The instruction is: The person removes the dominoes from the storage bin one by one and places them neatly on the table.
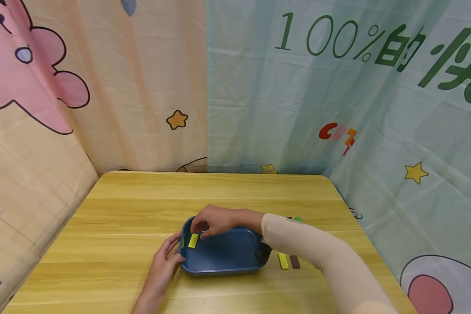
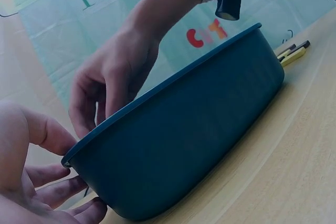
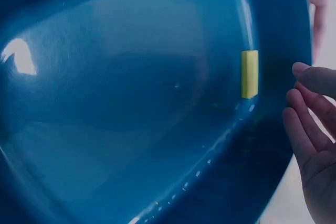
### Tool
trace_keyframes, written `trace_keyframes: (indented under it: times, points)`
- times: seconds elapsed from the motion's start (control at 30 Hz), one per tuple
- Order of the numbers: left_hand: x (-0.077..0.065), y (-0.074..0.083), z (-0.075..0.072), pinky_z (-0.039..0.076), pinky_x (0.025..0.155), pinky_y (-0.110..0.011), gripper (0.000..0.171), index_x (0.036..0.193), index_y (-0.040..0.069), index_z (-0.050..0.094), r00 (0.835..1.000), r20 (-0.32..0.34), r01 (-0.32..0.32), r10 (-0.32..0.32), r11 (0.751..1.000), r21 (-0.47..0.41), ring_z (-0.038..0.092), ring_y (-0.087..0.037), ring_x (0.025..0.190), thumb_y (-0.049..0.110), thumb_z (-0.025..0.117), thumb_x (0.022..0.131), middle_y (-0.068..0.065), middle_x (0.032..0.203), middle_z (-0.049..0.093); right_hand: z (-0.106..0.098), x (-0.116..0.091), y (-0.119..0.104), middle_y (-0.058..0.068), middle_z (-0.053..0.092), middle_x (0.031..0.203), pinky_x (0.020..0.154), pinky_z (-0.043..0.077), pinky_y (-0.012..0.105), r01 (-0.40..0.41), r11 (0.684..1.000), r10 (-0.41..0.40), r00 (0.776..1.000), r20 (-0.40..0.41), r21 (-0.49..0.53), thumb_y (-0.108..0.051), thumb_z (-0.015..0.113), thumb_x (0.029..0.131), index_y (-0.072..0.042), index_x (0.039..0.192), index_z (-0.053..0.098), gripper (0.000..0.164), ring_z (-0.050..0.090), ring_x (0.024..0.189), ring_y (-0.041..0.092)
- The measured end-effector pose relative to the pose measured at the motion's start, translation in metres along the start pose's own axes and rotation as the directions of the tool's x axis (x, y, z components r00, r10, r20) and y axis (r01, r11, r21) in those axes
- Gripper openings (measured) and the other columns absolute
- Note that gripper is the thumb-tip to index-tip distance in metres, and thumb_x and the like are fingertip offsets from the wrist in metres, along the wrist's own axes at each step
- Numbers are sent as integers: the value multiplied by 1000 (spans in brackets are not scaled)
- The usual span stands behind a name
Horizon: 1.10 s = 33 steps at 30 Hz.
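Note:
A deep blue plastic tray [image 1: 227, 253] with rounded corners sits on the table. At its left end, my left hand [image 1: 162, 264] grips the rim, with the fingers against the outer wall [image 2: 173, 135] in the left wrist view. One small yellow block [image 1: 193, 240] lies inside, by the left end wall. My right hand [image 1: 216, 220] reaches into the tray from above, just beside that block. In the right wrist view its fingers [image 3: 302, 124] are apart from the yellow block [image 3: 250, 74] and hold nothing.
Right of the tray, a yellow block [image 1: 283, 261] and a dark brown block [image 1: 295, 261] lie side by side on the wooden table [image 1: 102, 257]. Farther back, a green block [image 1: 298, 219] and a dark one are partly hidden by my right sleeve [image 1: 294, 235]. Printed curtains hang behind.

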<state>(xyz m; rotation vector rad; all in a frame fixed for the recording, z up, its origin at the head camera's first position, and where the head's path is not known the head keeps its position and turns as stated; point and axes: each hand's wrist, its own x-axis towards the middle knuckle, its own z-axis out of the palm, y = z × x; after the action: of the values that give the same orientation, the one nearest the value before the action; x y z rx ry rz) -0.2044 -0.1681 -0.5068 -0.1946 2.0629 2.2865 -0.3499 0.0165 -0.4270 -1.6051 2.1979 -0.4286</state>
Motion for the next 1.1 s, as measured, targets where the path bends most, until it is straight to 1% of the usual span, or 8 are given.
trace_keyframes:
  times: [0.13,0.23,0.4,0.5,0.67,0.83,1.0,1.1]
  points:
    - [-1,2,-1,46,88,-17,69,154,1,40,1000,-2,7,-7,1000,-1,41,-44,141,-10,52,87,-26,157,38,6,12,4,3,73,113,85,47,12,21,996,-18,999,44,-84,-7,77,92,-5,121,73,29,66,99,1]
    - [-1,3,-1,46,89,-18,69,155,1,39,1000,-8,10,-10,1000,0,41,-44,141,-10,52,87,-26,157,38,11,19,8,1,73,113,86,46,11,55,989,-45,996,73,-139,-9,78,92,-6,120,74,29,65,99,0]
    - [0,3,-1,46,89,-18,69,155,1,39,1000,-10,8,-8,1000,3,41,-45,141,-9,53,88,-27,157,38,18,29,12,-3,73,111,88,43,12,115,961,-88,989,117,-252,-14,79,92,-9,118,76,26,64,100,5]
    - [-1,2,0,47,89,-19,69,154,1,40,1000,-10,5,-5,1000,1,42,-44,140,-10,53,87,-26,156,39,24,33,16,-6,72,112,91,42,13,125,948,-88,987,138,-292,-16,80,92,-12,117,76,26,62,103,4]
    - [-2,2,0,47,91,-21,69,153,0,41,1000,-8,-7,7,1000,-13,43,-42,139,-11,52,86,-25,156,40,34,37,20,-9,71,111,95,40,13,120,952,-82,987,141,-283,-14,82,89,-14,114,78,25,60,107,1]
    - [-2,2,0,47,90,-21,69,153,0,42,1000,-11,-13,13,1000,-13,44,-42,139,-11,53,86,-25,156,41,37,38,21,-9,71,110,94,42,13,149,947,-113,984,139,-283,-9,81,89,-14,111,79,23,61,106,1]
    - [-3,3,1,48,89,-20,68,154,0,41,1000,-11,-3,3,1000,-3,45,-41,139,-10,53,87,-26,156,40,38,37,22,-10,70,106,89,43,13,190,937,-143,975,173,-293,-11,69,99,-15,109,78,14,60,99,-1]
    - [-3,3,1,48,89,-20,67,154,1,40,1000,-11,3,-3,1000,-2,44,-42,140,-9,52,89,-26,157,39,39,35,24,-9,70,108,89,43,12,212,929,-164,970,177,-303,-7,63,102,-15,111,78,19,60,100,-1]
